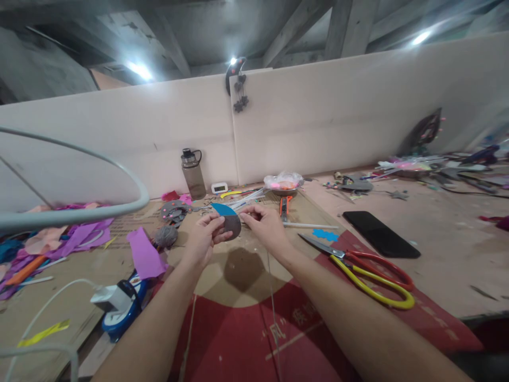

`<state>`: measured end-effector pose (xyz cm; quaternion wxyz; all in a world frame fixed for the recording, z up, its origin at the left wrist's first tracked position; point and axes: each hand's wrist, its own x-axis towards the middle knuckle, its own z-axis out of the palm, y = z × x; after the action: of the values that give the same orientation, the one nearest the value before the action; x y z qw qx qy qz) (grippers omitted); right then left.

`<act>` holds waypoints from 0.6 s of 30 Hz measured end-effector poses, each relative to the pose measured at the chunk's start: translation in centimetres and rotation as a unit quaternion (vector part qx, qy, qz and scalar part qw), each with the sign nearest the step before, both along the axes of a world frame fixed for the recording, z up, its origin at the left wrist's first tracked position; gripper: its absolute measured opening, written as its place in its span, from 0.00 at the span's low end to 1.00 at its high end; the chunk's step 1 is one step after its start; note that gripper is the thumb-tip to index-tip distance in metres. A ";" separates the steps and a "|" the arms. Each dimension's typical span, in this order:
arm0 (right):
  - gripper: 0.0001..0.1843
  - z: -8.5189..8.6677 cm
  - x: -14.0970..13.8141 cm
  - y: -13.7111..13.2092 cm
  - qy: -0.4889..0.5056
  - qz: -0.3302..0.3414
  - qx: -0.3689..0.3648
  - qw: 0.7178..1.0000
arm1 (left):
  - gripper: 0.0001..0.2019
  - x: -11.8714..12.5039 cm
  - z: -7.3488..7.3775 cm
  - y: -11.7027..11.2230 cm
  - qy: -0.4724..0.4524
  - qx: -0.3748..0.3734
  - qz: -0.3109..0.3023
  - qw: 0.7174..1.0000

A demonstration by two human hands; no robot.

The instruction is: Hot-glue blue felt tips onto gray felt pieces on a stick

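My left hand [205, 236] pinches a rounded grey felt piece [231, 227] in front of me, above the cardboard. Along the top of that piece lies a blue leaf-shaped bit [223, 209] with a pointed end. The fingers of my right hand [263, 222] are pinched together at the felt's right edge; whether they grip the edge or something small is hidden. Large scissors [350, 260] with red and yellow handles lie partly open beside my right forearm. A blue scalloped cutout [325, 234] rests near their tip.
A black phone [379, 233] lies to the right. Behind my hands are an orange utility knife [284, 207], a bowl [283, 185] and a bottle [193, 175]. Purple scraps [145, 254], grey yarn [166, 236] and a power strip [125, 307] sit left. A pale tube [79, 217] crosses the upper left.
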<state>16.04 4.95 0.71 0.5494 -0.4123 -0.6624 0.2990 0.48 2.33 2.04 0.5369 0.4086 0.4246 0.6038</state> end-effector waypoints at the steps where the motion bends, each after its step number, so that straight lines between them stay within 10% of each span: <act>1: 0.13 0.0 0.0 0.1 0.004 0.004 -0.004 1.000 | 0.09 0.0 0.0 0.0 0.001 -0.005 -0.006 1.000; 12: 0.13 -0.8 -0.1 0.7 -0.004 -0.010 -0.005 1.000 | 0.10 0.0 -0.2 0.1 0.011 -0.010 -0.011 1.000; 18: 0.12 -0.7 -0.4 0.1 -0.045 0.045 0.006 0.998 | 0.10 -1.5 -0.6 1.3 -0.021 0.022 0.089 0.996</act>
<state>15.65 5.09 0.04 0.5076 -0.3915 -0.7061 0.3008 -1.05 3.63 1.46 0.4808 0.3679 0.4344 0.6669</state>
